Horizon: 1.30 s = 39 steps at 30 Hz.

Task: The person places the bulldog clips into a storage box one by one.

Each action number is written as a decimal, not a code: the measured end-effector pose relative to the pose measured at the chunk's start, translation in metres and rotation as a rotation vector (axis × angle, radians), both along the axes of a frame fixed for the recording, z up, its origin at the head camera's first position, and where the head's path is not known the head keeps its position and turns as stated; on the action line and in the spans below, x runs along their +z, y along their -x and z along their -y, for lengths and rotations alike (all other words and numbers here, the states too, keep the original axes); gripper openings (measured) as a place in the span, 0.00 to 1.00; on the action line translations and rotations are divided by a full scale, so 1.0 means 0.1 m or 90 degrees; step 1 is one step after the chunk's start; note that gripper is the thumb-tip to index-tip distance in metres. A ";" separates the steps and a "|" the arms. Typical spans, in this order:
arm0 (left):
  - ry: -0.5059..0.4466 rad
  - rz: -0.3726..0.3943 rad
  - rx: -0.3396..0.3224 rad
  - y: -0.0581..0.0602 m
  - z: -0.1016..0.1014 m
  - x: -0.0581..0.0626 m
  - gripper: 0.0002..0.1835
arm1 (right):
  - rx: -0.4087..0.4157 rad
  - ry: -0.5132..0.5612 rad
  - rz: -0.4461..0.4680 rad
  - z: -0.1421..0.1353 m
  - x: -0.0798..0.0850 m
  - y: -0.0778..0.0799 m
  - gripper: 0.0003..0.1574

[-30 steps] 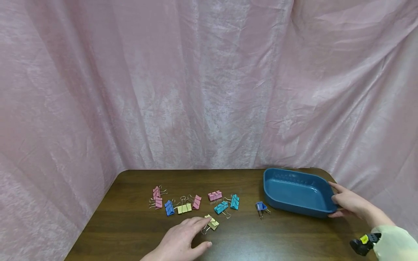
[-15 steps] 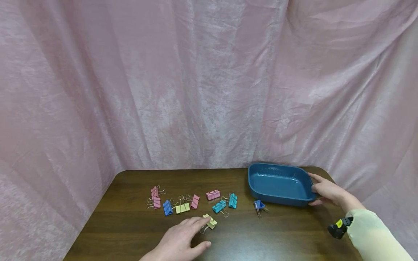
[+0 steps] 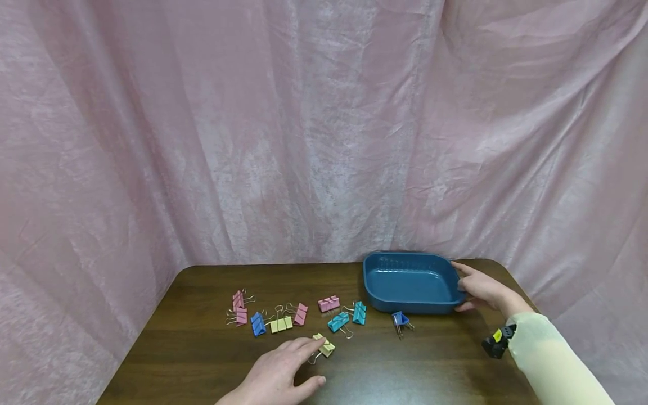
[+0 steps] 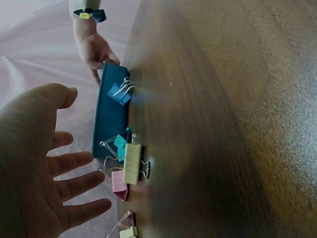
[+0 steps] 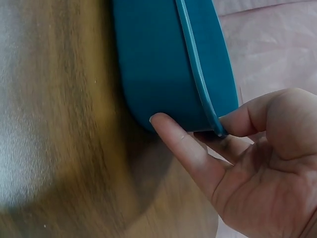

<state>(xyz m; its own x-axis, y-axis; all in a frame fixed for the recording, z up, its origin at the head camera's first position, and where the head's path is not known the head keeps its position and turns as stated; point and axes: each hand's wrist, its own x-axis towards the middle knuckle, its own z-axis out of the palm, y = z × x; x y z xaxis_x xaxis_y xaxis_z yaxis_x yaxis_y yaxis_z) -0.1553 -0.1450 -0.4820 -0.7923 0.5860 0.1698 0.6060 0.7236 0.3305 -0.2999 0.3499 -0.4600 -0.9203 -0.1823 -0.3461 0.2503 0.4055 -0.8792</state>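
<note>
Sideways slide: the tray [image 3: 412, 288] and the right hand [image 3: 481, 289] sit farther left than a second ago; the left hand [image 3: 275, 368] looks unmoved.
Tray work: early, I would judge; the tray has come up beside the scatter, yet every clip in view lies outside it.
Curtain [image 3: 329, 129]: pink, velvety, hanging in folds behind and at both sides; it hides the rest of the room.
Table [image 3: 405, 371]: dark brown wood grain, rounded back corners, a dull shine near the front.
Tray spot: back right of the table, upright, deep blue; whether its base fully touches the wood, I cannot tell.
Right hand's hold: fingers and thumb pinch the tray's right end, across the rim. A pale sleeve [image 3: 552, 360] and dark wristband [image 3: 498, 340] follow.
Left hand's hold: nothing; fingers straight and spread, forefinger at the near yellow clip [image 3: 324, 345], contact unclear.
Clips left of the tray: another yellow clip [image 3: 281, 324], a blue clip [image 3: 258, 324], four pink, two teal.
Clip by the tray: one dark blue clip [image 3: 400, 318], just in front of it.
</note>
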 end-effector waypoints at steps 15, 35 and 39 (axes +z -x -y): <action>0.001 -0.004 0.013 0.03 0.00 -0.01 0.36 | 0.038 -0.035 0.030 0.05 0.04 0.09 0.53; -0.052 -0.006 0.082 0.24 0.04 0.21 0.33 | 0.053 0.077 0.079 -0.03 -0.03 0.18 0.57; -0.067 0.016 0.094 0.27 0.06 0.24 0.33 | 0.046 0.099 0.093 -0.05 -0.04 0.19 0.57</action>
<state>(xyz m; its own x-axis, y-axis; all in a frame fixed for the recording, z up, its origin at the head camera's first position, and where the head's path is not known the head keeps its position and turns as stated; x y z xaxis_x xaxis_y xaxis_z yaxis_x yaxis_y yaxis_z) -0.1827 -0.1513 -0.4584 -0.8736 0.4422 0.2032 0.4856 0.7648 0.4234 -0.3187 0.3551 -0.4640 -0.8451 -0.3072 -0.4376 0.3550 0.2895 -0.8889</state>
